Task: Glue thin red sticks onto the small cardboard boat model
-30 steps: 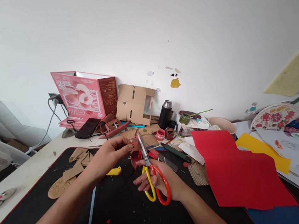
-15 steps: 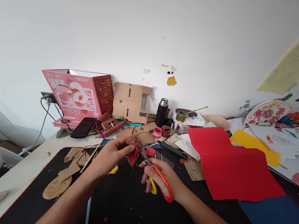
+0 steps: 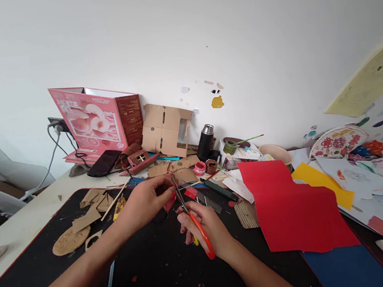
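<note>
My right hand (image 3: pixel 203 224) is closed around the handles of a pair of scissors (image 3: pixel 204 238), one loop orange and the other yellow. Their metal blades point up and away, reaching to the fingertips of my left hand (image 3: pixel 151 195). That hand pinches a small piece of red paper (image 3: pixel 171 202), mostly covered by the fingers. The blades lie right against the paper; whether they are cutting into it I cannot tell. Both hands are above the black mat (image 3: pixel 149 266). A tiny red scrap (image 3: pixel 134 279) lies on the mat nearer to me.
A large red sheet (image 3: pixel 298 214) lies to the right over a yellow sheet (image 3: pixel 326 184). Cardboard pieces (image 3: pixel 89 213) sit at left. Along the back stand a pink box (image 3: pixel 96 121), a black flask (image 3: pixel 206 142), paint jars (image 3: pixel 200 168) and a small model boat (image 3: pixel 138 162).
The scissor handles have come closer together and the yellow loop shows less. My left hand has turned slightly over the red paper. The whole view has shifted a little.
</note>
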A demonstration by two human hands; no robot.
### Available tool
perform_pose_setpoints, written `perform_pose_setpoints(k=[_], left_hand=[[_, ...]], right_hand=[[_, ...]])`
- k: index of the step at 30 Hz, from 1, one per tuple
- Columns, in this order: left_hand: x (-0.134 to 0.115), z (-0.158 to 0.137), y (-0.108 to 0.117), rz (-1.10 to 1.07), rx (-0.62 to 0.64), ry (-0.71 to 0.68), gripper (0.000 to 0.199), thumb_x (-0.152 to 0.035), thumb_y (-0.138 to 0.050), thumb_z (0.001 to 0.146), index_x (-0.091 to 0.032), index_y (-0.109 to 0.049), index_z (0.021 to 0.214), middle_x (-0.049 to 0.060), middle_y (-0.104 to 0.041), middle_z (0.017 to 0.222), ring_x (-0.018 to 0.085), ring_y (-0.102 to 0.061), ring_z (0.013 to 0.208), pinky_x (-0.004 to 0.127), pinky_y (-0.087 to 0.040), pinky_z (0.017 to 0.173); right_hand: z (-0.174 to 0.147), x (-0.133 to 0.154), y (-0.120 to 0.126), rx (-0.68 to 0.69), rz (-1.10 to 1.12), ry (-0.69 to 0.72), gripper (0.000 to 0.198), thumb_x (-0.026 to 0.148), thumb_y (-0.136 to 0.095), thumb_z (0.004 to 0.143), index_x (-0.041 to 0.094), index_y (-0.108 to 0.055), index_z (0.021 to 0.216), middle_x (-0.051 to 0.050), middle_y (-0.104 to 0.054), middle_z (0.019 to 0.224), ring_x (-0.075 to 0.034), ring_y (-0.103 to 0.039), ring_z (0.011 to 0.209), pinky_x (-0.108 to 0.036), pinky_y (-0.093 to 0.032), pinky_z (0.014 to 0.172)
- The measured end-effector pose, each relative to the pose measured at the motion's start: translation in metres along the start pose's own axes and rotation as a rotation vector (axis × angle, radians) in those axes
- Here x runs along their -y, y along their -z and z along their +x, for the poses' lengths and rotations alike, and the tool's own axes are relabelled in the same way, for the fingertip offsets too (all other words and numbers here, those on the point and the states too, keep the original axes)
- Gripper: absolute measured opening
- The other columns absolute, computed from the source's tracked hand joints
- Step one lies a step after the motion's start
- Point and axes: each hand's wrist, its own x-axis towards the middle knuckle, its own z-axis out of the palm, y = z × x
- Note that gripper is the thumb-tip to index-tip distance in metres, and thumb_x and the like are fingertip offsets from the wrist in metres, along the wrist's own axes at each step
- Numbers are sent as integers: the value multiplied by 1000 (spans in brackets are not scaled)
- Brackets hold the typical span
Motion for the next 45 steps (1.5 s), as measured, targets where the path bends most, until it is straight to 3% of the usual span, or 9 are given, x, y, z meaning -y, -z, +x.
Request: perform_pose_setpoints(k=[9,21,29,45], left_hand=[[-4,-2,-6,270,21,29,24,-38,-54,92,-25,-73,93,3,-78,83,24,-68,73,32,-39,66],[-15,2,-8,464,40,115,16,-32,-53,93,-25,-64,84,4,-76,83,25,-69,75,32,-34,64],[-15,0,-12,620,45,119,20,-31,-52,96,-24,-69,90,7,-81,93,28,-75,85,34,-34,64],[-7,1,-21,704,55,77,23,-34,-52,101,-22,-71,94,10,-82,94,31,-77,89,35,-37,64]], right_hand=[[1,0,-1,-17,-31,30,49,67,-63,100,19,-67,107,2,-65,73,-12,-63,47,-21,-45,46],[5,3,-7,-27,-35,-17,47,66,-70,96,19,-66,101,5,-60,67,-10,-59,42,-19,-40,40],[7,5,-10,-30,-13,-39,52,70,-71,93,19,-68,102,6,-58,63,-9,-54,39,-19,-39,39],[6,-5,-13,-62,-2,-68,46,67,-73,93,22,-62,91,9,-52,55,-8,-48,36,-17,-35,35]])
